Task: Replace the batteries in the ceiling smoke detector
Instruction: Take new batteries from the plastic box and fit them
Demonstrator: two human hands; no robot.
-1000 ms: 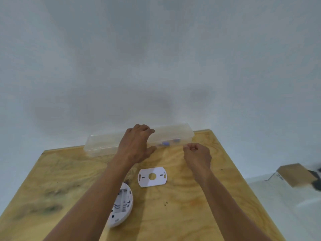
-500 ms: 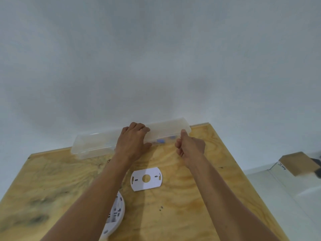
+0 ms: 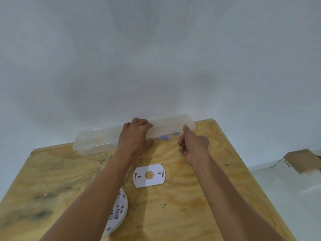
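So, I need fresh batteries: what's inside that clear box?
Small blue items show through the clear box near its right end; too blurred to identify. The left hand covers the middle.

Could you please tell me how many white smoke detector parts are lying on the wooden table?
2. The flat mounting plate lies mid-table between the forearms; the round detector body lies nearer, partly hidden under the left forearm. More may be hidden.
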